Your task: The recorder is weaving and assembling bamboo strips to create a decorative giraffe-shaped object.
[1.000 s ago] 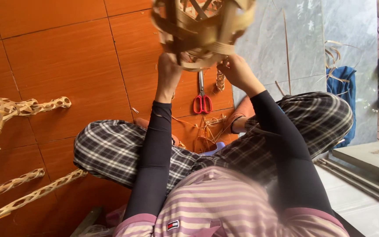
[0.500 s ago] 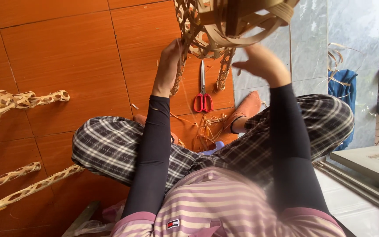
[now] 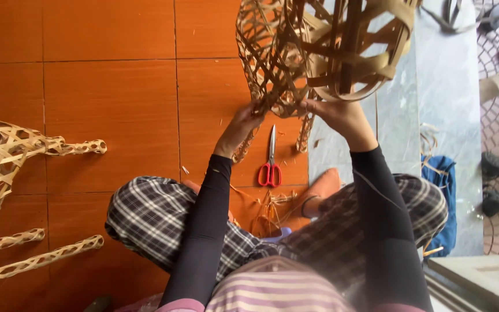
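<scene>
A woven frame is held upper centre, pinched by the left hand and right hand; loose strips could be snapped or slip free above the scissors.

Scissors lie on the floor below the held woven frame.

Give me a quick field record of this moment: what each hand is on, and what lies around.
left hand: grips the lower edge of the woven bamboo frame
right hand: holds the same frame from the other side
scissors: red handles, flat on the orange tile floor, below the frame
second woven piece: on the floor at far left, untouched
blue cloth: beside the person's knee
</scene>
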